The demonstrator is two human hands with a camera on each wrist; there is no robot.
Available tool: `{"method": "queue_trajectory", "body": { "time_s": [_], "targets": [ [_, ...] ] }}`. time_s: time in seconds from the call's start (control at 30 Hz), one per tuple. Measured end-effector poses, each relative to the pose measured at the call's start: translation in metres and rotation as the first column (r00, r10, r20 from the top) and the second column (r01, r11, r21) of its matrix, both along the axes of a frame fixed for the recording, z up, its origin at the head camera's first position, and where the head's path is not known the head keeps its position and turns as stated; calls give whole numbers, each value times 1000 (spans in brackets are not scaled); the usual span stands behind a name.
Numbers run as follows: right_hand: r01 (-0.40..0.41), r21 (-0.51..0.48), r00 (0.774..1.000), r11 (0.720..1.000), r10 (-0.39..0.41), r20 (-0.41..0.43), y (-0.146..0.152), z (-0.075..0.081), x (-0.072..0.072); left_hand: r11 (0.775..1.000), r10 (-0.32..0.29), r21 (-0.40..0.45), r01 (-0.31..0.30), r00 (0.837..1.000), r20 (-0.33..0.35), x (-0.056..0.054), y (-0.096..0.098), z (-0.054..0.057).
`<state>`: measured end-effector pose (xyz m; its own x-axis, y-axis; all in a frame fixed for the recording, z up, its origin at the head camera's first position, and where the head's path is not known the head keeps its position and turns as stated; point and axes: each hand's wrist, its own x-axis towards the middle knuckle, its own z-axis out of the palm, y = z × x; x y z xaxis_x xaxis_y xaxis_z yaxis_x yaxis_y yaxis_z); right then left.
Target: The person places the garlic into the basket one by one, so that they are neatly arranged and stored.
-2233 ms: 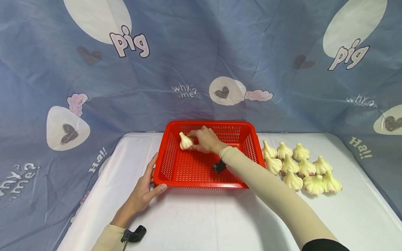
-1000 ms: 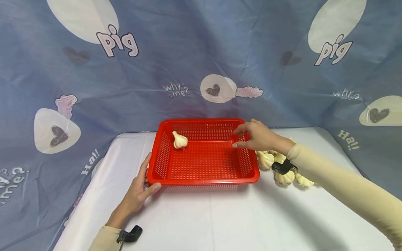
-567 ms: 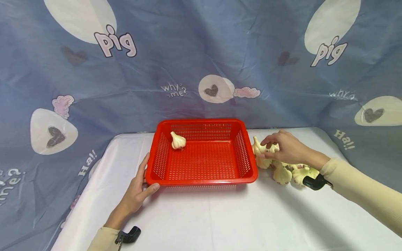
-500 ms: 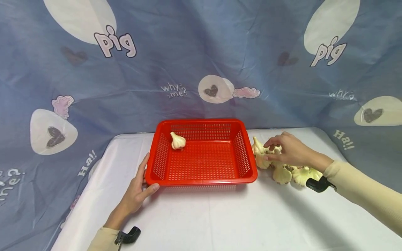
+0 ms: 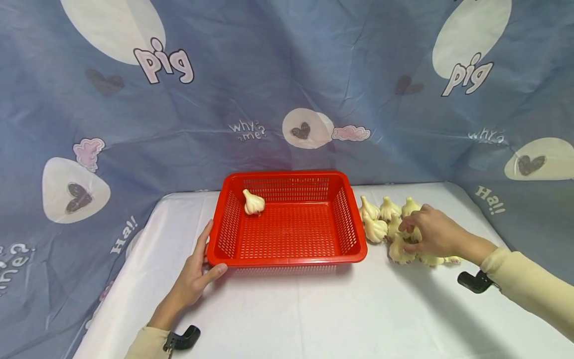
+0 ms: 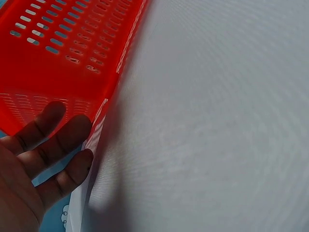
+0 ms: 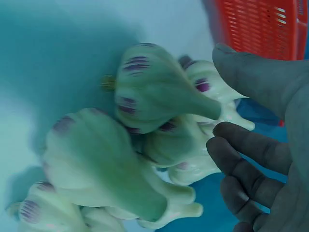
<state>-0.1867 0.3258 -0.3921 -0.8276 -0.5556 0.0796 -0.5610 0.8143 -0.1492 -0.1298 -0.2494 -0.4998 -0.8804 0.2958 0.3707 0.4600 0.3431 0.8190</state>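
On the tabletop [image 5: 323, 314], fingers [image 7: 241, 168] wide on both, the left hand [image 5: 193, 276] touches the basket's [image 5: 287, 262] eight o'clock corner, the right hand [image 5: 432, 232] beside garlic bulbs [image 5: 396, 252].

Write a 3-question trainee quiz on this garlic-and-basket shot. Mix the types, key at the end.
1. Multiple choice: how many garlic bulbs lie inside the red basket?
A) none
B) one
C) four

2. True or false: the left hand is at the basket's end farther from the garlic group outside it.

3. Short answer: which hand is nearer that outside group?

Key:
1. B: a single bulb, toward the far left corner.
2. True.
3. The right hand, its thumb and fingers spread among the bulbs.
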Motion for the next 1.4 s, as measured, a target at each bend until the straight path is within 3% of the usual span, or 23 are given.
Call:
{"method": "queue_trajectory", "body": {
  "time_s": [0.5, 0.7, 1.0, 1.23, 1.4],
  "targets": [
    [-15, 1, 998, 1000, 15, -68, 5, -29, 8, 1000, -5, -6, 5, 1000, 8, -1, -2, -1],
    [-21, 5, 996, 1000, 21, -87, 7, -31, 10, 1000, 1, -12, 0, 1000, 17, -1, -2, -2],
    [31, 53, 997, 998, -28, -70, 8, -30, 14, 1000, 5, -10, -5, 1000, 31, 0, -1, -1],
    [-13, 56, 992, 998, 20, -126, 13, -34, 15, 1000, 7, -9, -7, 1000, 18, 0, -1, 0],
    [-43, 49, 992, 998, 49, -118, 16, -35, 14, 1000, 13, -18, -13, 1000, 14, 0, -2, -1]
  ]
}}
